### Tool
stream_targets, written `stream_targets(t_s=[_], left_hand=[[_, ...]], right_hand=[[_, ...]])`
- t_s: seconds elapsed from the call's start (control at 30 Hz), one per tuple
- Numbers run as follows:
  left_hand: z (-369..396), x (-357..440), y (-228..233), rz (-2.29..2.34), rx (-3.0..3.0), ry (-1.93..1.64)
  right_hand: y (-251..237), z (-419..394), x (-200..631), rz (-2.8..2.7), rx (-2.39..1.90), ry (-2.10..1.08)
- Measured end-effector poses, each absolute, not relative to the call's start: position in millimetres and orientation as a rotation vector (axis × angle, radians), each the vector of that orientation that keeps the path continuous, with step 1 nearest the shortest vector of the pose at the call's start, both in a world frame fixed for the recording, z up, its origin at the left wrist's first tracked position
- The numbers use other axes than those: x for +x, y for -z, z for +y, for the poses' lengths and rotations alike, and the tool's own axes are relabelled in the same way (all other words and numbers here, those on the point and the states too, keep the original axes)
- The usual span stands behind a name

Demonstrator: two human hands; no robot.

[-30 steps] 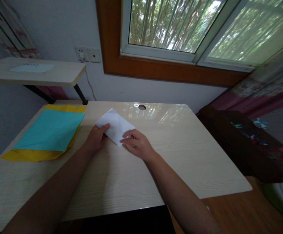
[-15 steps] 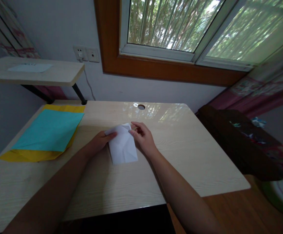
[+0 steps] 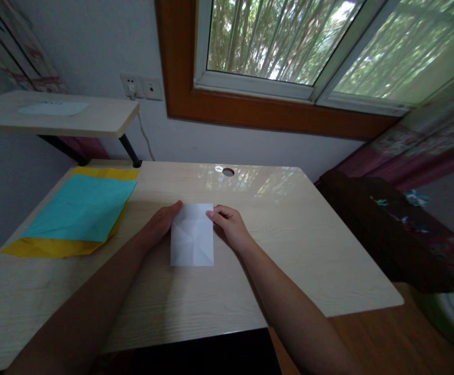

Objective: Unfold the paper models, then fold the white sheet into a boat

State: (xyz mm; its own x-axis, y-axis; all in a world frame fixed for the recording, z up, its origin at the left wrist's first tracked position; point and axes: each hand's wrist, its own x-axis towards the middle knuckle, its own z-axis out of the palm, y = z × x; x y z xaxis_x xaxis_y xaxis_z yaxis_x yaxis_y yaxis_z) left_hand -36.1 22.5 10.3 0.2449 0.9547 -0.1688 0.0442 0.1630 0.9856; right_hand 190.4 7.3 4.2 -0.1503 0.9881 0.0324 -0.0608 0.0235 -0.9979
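A folded sheet of white paper [image 3: 192, 239] with crease lines is held up over the middle of the desk, its near face almost square to me. My left hand [image 3: 161, 224] grips the left edge, thumb at the upper left corner and fingers hidden behind. At the upper right edge my right hand [image 3: 230, 225] pinches the paper, its thumb lying on the front and its other fingers curled behind.
Turquoise paper [image 3: 84, 208] lies on yellow paper [image 3: 47, 249] at the desk's left. Behind them stands a raised shelf [image 3: 105, 122] with a pale sheet [image 3: 54, 108]. The pale wooden desk [image 3: 301, 250] has a cable hole [image 3: 228, 172] near its back edge.
The white paper has turned from a tilt to nearly straight, and its top flap now lies flat. My left thumb has moved from the paper's front to its left edge.
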Motion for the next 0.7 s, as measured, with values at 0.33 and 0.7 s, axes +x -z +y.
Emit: stream_targets(t_s=[0.33, 0.7], left_hand=[[26, -29, 3, 1.078, 1.014, -1.048], [25, -29, -7, 1.161, 1.147, -1.083]], right_hand=[[2, 11, 193, -1.295, -1.143, -1.236], [4, 12, 194, -1.335, -1.186, -1.163]])
